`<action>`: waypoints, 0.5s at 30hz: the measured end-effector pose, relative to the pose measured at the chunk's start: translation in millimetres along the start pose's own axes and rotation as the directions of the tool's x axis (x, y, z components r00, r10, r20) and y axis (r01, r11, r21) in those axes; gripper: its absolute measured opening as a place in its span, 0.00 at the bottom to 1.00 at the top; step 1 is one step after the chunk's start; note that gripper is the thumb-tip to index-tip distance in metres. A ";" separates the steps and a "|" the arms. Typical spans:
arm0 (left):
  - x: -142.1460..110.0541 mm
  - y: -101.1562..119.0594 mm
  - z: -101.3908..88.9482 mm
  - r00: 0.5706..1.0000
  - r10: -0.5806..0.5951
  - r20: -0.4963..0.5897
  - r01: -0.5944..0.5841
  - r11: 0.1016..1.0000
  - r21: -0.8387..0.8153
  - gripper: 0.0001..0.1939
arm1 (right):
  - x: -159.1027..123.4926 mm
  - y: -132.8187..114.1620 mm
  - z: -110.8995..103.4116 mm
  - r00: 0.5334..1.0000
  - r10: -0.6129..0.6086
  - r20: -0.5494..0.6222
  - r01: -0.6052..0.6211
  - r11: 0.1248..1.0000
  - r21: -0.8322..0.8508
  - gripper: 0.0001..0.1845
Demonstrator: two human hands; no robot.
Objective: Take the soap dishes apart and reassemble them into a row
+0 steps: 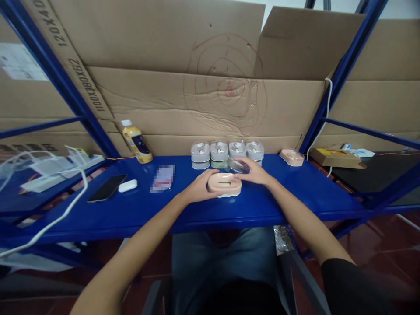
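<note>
On the glossy blue surface (262,205), straight ahead at twelve o'clock, the left hand (200,187) half-curls around a peach, rounded-oblong plastic box (225,186) with a slotted top. The right hand (252,171) pinches a clear, curved, seemingly plastic cover (238,166) at the box's one o'clock. A loose pinch could let that slick cover slip, perhaps knocking the smooth, clear-topped grey containers (201,153) beyond.
</note>
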State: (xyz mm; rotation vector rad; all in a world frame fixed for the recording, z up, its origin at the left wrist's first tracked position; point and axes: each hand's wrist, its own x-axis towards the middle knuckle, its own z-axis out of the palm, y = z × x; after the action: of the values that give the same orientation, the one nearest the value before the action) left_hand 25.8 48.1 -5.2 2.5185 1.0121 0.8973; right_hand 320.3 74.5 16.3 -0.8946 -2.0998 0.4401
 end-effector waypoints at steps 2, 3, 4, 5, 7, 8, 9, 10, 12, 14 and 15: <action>0.6 -3.4 2.7 0.999 -0.048 -0.021 0.048 0.999 -0.026 0.48 | -2.3 -6.3 6.6 0.996 -0.056 0.066 0.060 0.996 -0.060 0.42; 0.7 -5.4 4.6 0.998 -0.058 -0.025 0.056 0.997 -0.050 0.51 | -3.3 -9.4 10.1 0.993 -0.067 0.095 0.076 0.993 -0.095 0.43; 0.7 -7.3 6.7 0.998 -0.059 -0.026 0.057 0.995 -0.080 0.53 | -4.1 -12.5 13.5 0.991 -0.071 0.117 0.086 0.988 -0.129 0.43; 0.7 -8.8 8.7 0.998 -0.056 -0.027 0.052 0.992 -0.113 0.55 | -4.9 -15.6 16.9 0.989 -0.072 0.132 0.093 0.983 -0.157 0.44; 0.6 -10.4 12.2 0.998 -0.045 -0.036 0.039 0.986 -0.163 0.57 | -6.2 -21.5 23.2 0.986 -0.074 0.149 0.103 0.976 -0.193 0.46; 0.6 -10.6 13.5 0.998 -0.043 -0.040 0.036 0.984 -0.172 0.57 | -6.8 -24.3 26.0 0.985 -0.075 0.155 0.106 0.973 -0.203 0.46; 0.5 -10.6 14.4 0.998 -0.045 -0.043 0.037 0.985 -0.170 0.57 | -7.2 -27.0 28.5 0.984 -0.074 0.160 0.108 0.972 -0.211 0.47; 0.3 -10.5 15.0 0.998 -0.047 -0.042 0.040 0.986 -0.160 0.58 | -7.5 -29.4 30.7 0.984 -0.069 0.166 0.106 0.970 -0.220 0.48; -0.1 -10.6 15.5 0.999 -0.046 -0.024 0.043 0.992 -0.121 0.59 | -7.8 -33.4 34.1 0.982 -0.041 0.187 0.088 0.964 -0.252 0.49; -0.8 -11.6 15.9 0.999 -0.044 0.005 0.044 0.995 -0.084 0.60 | -7.9 -36.1 36.2 0.977 0.000 0.213 0.065 0.953 -0.297 0.50; -1.1 -12.3 16.1 0.999 -0.047 0.017 0.048 0.996 -0.072 0.60 | -7.9 -37.0 37.0 0.974 0.013 0.226 0.060 0.947 -0.315 0.50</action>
State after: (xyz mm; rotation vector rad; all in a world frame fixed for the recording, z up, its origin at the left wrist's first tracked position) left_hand 29.1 55.6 -23.7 2.4276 1.0120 0.8831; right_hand 278.3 42.9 10.1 -1.0426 -2.4352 0.1945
